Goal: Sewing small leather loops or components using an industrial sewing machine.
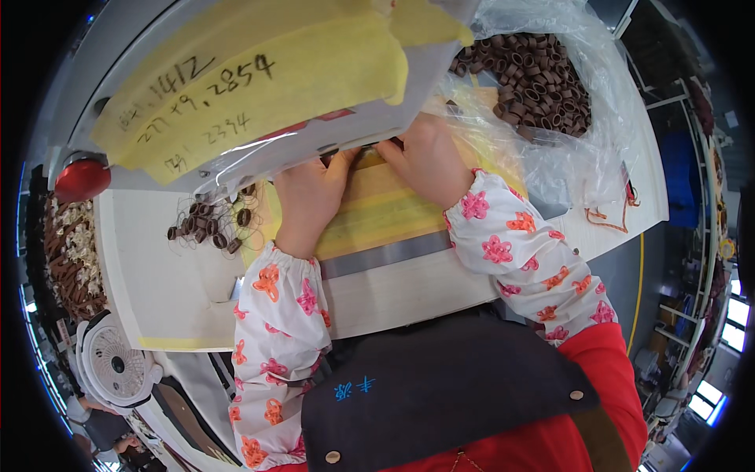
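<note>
A sewing machine point(259, 102) with yellow tape on its head fills the upper left. Both my hands reach to its lower edge. My left hand point(309, 195) has its thumb bent in by the needle area, its other fingertips hidden behind the machine. Close beside it, my right hand point(429, 164) is closed, the thumb pointing left toward the left thumb. A small dark piece seems to sit between the hands, too covered to make out. Below them lies a yellow-taped work plate point(377, 208) with a grey metal edge.
Many brown leather-like loops point(539, 86) fill a clear plastic bag point(605, 141) at the upper right. Several brown loops with loose threads point(208, 224) lie at left. A red button point(82, 179), a white fan point(118, 363) and an orange cord point(613, 216) are around the table point(173, 291).
</note>
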Motion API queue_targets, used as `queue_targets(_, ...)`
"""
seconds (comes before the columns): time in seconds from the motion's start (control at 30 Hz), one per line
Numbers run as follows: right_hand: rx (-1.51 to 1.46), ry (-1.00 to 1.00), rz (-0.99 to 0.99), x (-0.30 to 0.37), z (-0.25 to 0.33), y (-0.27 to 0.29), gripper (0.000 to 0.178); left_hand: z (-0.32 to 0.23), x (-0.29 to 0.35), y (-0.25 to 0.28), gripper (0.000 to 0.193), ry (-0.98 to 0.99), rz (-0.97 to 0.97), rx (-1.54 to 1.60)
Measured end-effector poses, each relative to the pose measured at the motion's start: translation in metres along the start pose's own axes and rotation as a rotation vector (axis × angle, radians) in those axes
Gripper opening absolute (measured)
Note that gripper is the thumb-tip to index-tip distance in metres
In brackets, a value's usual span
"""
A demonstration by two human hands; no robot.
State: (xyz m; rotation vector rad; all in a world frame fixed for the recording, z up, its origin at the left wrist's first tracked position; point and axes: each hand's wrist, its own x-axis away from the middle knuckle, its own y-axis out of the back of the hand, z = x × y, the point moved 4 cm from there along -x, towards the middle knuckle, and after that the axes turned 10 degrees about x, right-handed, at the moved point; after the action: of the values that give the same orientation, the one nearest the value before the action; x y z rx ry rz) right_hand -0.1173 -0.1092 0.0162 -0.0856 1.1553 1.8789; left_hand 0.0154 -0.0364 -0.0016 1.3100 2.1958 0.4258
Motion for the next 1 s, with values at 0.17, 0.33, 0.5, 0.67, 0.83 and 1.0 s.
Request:
queue_targets(0.17,-0.005,0.005,0.006,-0.0004,-0.0008,-0.0005,0.006,0.0014,0.0002,0.0005,0.024,0.004,0.007,-0.047)
queue_targets(0.33,0.012,-0.045,0.087,-0.0039,-0.0023,0.0003,0.007,0.0020,-0.0016,0.0008,0.026,-0.106,-0.044,-0.017)
queue_targets(0.5,0.036,0.012,0.062,-0.0057,-0.0064,-0.0006,0.008,0.0006,-0.0037,0.0008,0.033,-0.020,0.047,0.063)
queue_targets(0.67,0.025,-0.009,0.086,-0.0085,-0.0055,-0.0003,0.008,0.0009,-0.0034,0.0015,0.034,-0.024,0.033,0.103)
queue_targets(0.83,-0.013,-0.047,0.093,-0.0095,-0.0058,-0.0057,0.009,-0.0016,-0.0006,0.0061,0.032,0.165,0.067,0.141)
queue_targets(1.0,-0.003,-0.089,0.157,-0.0097,-0.0053,0.0010,0.011,0.0019,-0.0014,0.0015,0.030,0.077,0.041,0.126)
